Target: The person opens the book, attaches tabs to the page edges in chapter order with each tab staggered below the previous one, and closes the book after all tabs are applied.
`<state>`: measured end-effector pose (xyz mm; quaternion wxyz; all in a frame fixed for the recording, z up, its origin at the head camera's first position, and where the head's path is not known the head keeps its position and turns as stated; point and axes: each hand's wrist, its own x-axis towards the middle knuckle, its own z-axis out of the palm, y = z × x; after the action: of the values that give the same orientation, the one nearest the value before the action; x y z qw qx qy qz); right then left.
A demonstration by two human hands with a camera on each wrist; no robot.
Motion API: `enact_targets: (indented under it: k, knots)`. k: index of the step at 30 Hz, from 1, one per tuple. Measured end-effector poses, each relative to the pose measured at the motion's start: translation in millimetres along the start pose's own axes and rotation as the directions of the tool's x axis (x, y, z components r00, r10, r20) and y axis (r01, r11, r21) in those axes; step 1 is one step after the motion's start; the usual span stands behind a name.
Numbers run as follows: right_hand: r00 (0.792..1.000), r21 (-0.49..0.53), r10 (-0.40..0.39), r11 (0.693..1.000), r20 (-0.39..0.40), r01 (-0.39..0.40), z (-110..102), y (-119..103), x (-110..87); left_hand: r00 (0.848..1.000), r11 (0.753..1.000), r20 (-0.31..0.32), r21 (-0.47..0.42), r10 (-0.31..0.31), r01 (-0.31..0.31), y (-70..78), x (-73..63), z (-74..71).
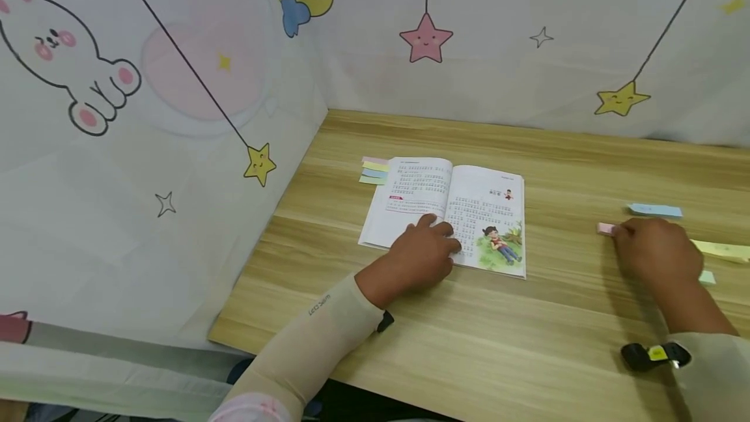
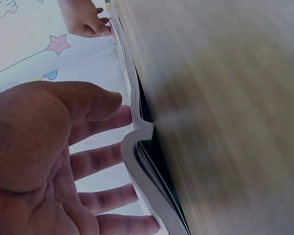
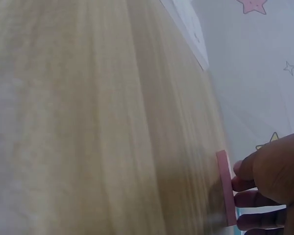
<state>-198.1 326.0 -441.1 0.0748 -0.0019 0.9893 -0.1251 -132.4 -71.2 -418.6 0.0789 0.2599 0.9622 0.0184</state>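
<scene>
An open book (image 1: 489, 181) with printed text and a colored picture lies flat on the wooden table. My left hand (image 1: 423, 254) rests across its lower middle, fingers spread over both pages near the fold; the left wrist view has the fingertips on the pages. Several colored sticky tabs (image 1: 375, 173) stick out from the book's upper left edge. To the right of the book, my right hand (image 1: 659, 253) is at a small pink sticky note pad (image 3: 226, 188). Thumb and index fingertips pinch together at the pad's top face, the other fingers alongside. The palm side is hidden in the head view.
Around my right hand lie a blue sticky note pad (image 1: 655, 210), a yellow strip (image 1: 723, 251) and a pale green pad (image 1: 708, 277). A white wall cloth (image 1: 498, 70) with cartoon prints borders the table's (image 1: 562, 344) back and left sides.
</scene>
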Motion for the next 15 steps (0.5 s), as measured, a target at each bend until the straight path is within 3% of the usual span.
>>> enact_targets:
  k: [7,15]
  knots:
    - [0.997,0.021,0.018,1.0,0.073,-0.02,-6.2,3.0,3.5,1.0,1.0,0.015,0.002,-0.01,0.01,0.7,0.7,0.0]
    - [0.998,0.02,0.02,1.0,0.061,-0.021,-9.5,1.3,6.3,1.0,1.0,-0.013,-0.001,-0.008,0.008,0.4,1.2,2.3]
